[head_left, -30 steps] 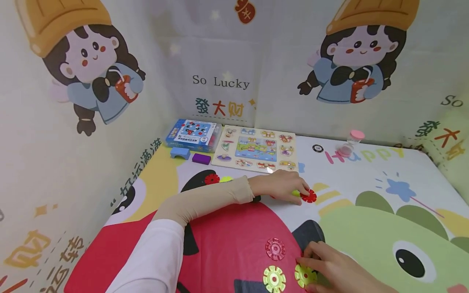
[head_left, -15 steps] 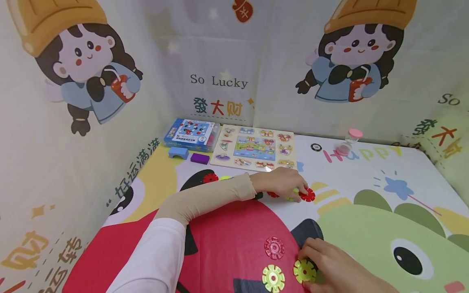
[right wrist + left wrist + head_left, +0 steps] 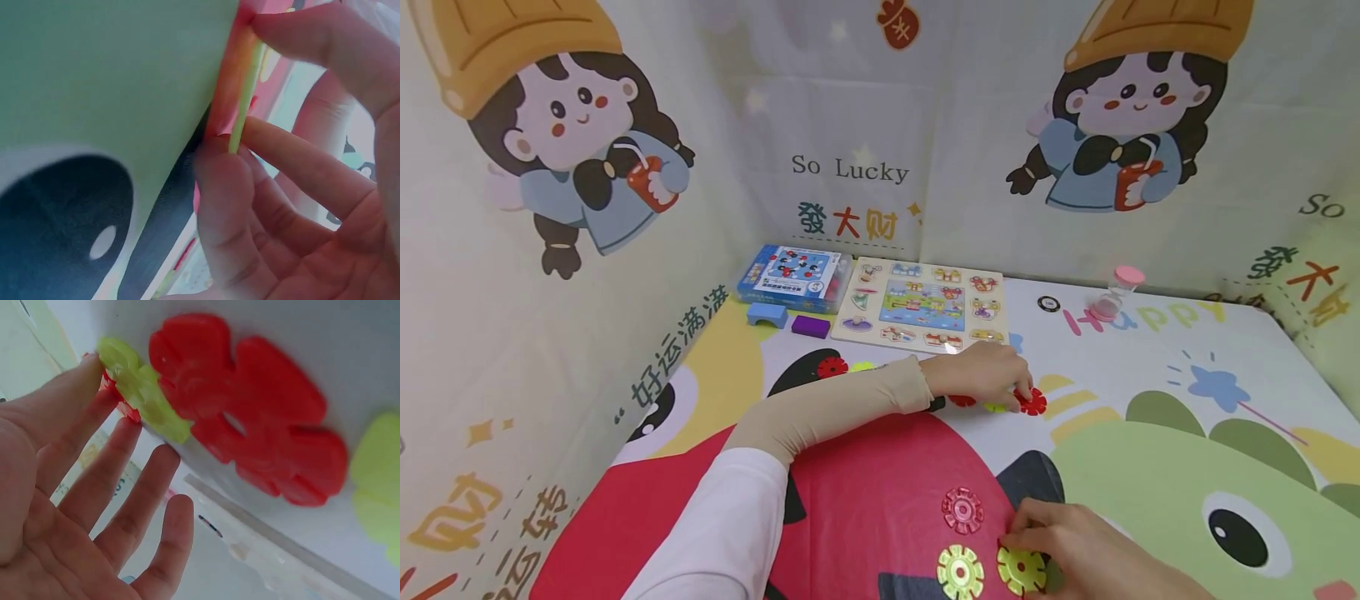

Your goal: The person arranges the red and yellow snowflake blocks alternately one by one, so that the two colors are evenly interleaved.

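Observation:
My left hand [image 3: 985, 373] reaches across the table, its thumb and index finger pinching a red flower-shaped disc [image 3: 1034, 402] at the right end of a row. Beside that disc come a yellow-green one [image 3: 140, 387] and a larger-looking red one [image 3: 269, 394] in the left wrist view, their edges overlapping. Near the front, my right hand [image 3: 1078, 542] pinches a yellow-green notched disc [image 3: 1021, 571] between thumb and fingers; the right wrist view shows this disc edge-on [image 3: 247, 94]. A loose yellow-green disc [image 3: 960, 572] and a translucent red disc [image 3: 962, 511] lie left of the right hand.
Behind the left arm, another red disc [image 3: 832, 367] shows. Farther back are a wooden puzzle board [image 3: 842, 312], a boxed toy set [image 3: 793, 277], a blue arch block [image 3: 767, 314], a purple block [image 3: 811, 326], a black-and-white round token [image 3: 1048, 304] and a pink sand timer [image 3: 1116, 293].
My left fingertips have drawn in on the end red disc, and the yellow-green disc beside it sits slightly farther left and lower. My right hand has tilted its disc slightly.

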Demonstrator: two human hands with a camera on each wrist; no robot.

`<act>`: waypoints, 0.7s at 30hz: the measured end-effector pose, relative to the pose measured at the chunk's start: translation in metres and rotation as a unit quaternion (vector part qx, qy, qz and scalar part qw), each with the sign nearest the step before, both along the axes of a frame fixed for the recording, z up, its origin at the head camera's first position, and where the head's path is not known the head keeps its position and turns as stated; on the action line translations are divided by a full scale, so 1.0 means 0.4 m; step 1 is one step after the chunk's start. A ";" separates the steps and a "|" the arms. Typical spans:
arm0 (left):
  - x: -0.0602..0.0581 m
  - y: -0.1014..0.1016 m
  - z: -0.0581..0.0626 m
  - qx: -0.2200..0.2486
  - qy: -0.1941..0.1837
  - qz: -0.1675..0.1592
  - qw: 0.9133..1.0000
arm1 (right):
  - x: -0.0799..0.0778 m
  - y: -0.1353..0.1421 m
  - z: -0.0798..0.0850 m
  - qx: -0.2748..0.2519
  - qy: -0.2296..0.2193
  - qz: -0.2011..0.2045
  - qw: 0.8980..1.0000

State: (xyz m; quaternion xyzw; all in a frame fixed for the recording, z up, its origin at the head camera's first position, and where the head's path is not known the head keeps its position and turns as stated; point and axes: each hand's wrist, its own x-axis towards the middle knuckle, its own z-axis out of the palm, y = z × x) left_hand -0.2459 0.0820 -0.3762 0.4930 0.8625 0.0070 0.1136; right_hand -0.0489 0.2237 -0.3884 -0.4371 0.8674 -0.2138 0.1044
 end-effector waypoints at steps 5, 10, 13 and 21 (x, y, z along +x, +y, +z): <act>-0.003 0.010 0.005 0.002 0.009 0.007 1.000 | -0.017 0.001 0.019 0.018 -0.068 -0.042 0.997; -0.009 0.014 0.004 0.004 0.010 0.009 1.000 | -0.100 0.057 0.041 0.006 0.017 -0.100 0.995; -0.011 0.014 0.001 0.006 0.013 0.009 1.000 | -0.182 0.118 0.042 -0.019 0.106 -0.137 0.985; -0.012 0.011 -0.005 0.015 0.014 0.005 1.000 | -0.326 0.208 0.016 0.013 0.088 -0.209 0.974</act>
